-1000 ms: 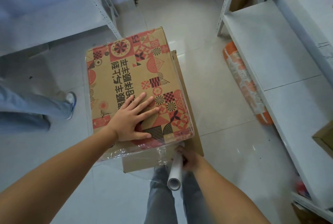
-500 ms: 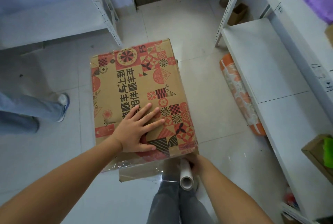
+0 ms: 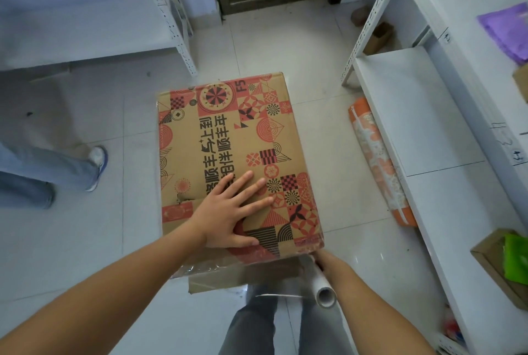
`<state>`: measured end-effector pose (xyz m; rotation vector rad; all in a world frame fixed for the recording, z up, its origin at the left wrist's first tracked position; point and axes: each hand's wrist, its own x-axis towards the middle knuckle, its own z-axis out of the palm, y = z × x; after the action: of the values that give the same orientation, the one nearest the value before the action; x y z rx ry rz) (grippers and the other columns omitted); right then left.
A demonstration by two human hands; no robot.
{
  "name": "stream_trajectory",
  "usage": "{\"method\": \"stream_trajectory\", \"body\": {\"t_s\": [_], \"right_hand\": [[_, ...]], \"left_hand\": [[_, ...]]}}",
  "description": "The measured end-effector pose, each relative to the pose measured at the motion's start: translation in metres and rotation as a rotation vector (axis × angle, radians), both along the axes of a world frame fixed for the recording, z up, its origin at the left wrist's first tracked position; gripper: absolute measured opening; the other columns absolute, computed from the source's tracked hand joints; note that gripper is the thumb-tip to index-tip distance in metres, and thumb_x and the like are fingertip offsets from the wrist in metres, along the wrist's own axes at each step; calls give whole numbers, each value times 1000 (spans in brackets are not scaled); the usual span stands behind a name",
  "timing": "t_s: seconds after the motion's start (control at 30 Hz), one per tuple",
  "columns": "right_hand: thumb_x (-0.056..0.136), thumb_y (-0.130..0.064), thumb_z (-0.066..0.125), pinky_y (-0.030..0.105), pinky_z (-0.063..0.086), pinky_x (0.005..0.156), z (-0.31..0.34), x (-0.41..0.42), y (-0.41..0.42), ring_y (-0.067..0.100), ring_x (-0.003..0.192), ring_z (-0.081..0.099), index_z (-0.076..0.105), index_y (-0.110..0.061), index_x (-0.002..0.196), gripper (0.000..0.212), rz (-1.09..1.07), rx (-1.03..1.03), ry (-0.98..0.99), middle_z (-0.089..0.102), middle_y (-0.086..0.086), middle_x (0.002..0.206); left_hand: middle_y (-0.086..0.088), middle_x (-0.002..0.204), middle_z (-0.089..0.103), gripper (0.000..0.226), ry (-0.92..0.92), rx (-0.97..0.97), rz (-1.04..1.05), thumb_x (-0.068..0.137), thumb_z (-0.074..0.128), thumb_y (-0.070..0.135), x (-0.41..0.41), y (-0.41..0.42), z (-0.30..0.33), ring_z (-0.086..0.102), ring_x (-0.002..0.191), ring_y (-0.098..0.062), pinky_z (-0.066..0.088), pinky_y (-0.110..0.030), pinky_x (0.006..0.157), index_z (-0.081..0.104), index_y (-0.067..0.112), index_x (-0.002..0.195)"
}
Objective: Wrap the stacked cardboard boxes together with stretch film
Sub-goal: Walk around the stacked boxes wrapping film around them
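Observation:
A brown cardboard box (image 3: 225, 137) with red and black patterns and printed characters tops the stack on the floor. A plainer box (image 3: 217, 283) peeks out below its near edge. My left hand (image 3: 228, 211) lies flat on the top box near its front, fingers spread. Clear stretch film (image 3: 243, 269) runs across the near side of the stack to a white roll (image 3: 324, 287), which my right hand (image 3: 328, 261) grips at the front right corner of the boxes. Most of that hand's fingers are hidden behind the roll.
White metal shelving (image 3: 423, 114) lines the right side, with an orange patterned roll (image 3: 380, 163) on the floor beside it. Another shelf (image 3: 91, 31) stands at left. A second person's legs and shoe (image 3: 97, 166) are at the left edge. My own legs (image 3: 285, 323) are below.
The view has tilted up and the stack sits lower in frame. My right hand has carried the roll rightward to the front right corner, drawing film across the near side. My left hand has stayed put.

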<state>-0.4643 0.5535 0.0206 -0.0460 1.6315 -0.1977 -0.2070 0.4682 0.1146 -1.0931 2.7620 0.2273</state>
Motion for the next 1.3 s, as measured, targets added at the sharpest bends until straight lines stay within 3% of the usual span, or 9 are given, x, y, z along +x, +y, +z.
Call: {"method": "stream_trajectory", "body": {"t_s": [0.2, 0.43, 0.57, 0.7, 0.83, 0.9, 1.03, 1.17, 1.3], "right_hand": [[85, -8, 67, 29, 55, 44, 9, -7, -8, 28, 66, 60, 58, 2, 87, 13, 58, 186, -111, 62, 17, 78], [84, -27, 68, 37, 56, 61, -12, -29, -7, 31, 80, 64, 60, 4, 116, 45, 66, 252, -100, 65, 19, 94], [94, -17, 48, 31, 49, 43, 2, -37, -16, 27, 58, 57, 54, 5, 84, 24, 39, 303, -94, 61, 16, 63], [89, -9, 53, 19, 44, 29, -1, -41, -22, 20, 26, 54, 51, -1, 69, 22, -110, 336, -203, 56, 13, 39], [80, -37, 69, 41, 55, 40, -10, -48, -26, 34, 46, 67, 60, 9, 93, 49, -68, 319, -306, 69, 23, 69], [84, -29, 70, 44, 57, 49, -18, -53, -25, 35, 58, 70, 60, 4, 116, 48, 5, 345, -293, 68, 22, 87], [85, -13, 68, 42, 59, 62, -42, -52, -15, 31, 80, 65, 55, 2, 124, 44, 152, 318, -260, 65, 20, 97], [91, -17, 59, 25, 49, 34, -20, -47, -24, 27, 47, 61, 54, 3, 81, 22, 114, 344, -247, 60, 15, 66], [93, -18, 57, 24, 47, 30, -22, -47, -40, 25, 61, 54, 52, 2, 77, 27, 87, 329, -234, 59, 14, 65]], "left_hand": [[-4, 157, 19, 85, -8, 0, 12, 79, 33, 80, -2, 2, 2, 11, 145, -31, 16, -55, 112, 18, 35, 150], [-6, 156, 21, 86, -64, -14, 5, 79, 32, 79, -5, 1, 5, 11, 145, -33, 15, -54, 113, 21, 32, 150], [-7, 155, 22, 87, -99, -20, 4, 77, 34, 80, -7, -1, 3, 12, 144, -34, 14, -55, 113, 23, 32, 149], [-8, 154, 26, 86, -111, -22, 3, 77, 34, 79, -9, -2, 4, 15, 143, -35, 18, -56, 111, 26, 31, 148], [-8, 154, 24, 88, -140, -30, 3, 76, 33, 80, -8, -2, 2, 15, 143, -36, 16, -57, 112, 25, 31, 148], [-7, 156, 20, 88, -148, -42, -1, 76, 33, 81, -8, -3, 0, 13, 144, -36, 14, -56, 113, 23, 32, 149], [-3, 159, 0, 88, -139, -56, -6, 77, 28, 81, -6, -1, -4, 9, 145, -35, 12, -56, 114, 18, 33, 150], [-1, 159, -7, 88, -139, -61, -5, 78, 22, 82, -5, -1, -6, 8, 145, -35, 12, -56, 113, 7, 35, 151], [-1, 159, -9, 88, -157, -59, -5, 78, 21, 81, -4, -1, -6, 5, 145, -35, 11, -55, 113, 4, 34, 151]]}}
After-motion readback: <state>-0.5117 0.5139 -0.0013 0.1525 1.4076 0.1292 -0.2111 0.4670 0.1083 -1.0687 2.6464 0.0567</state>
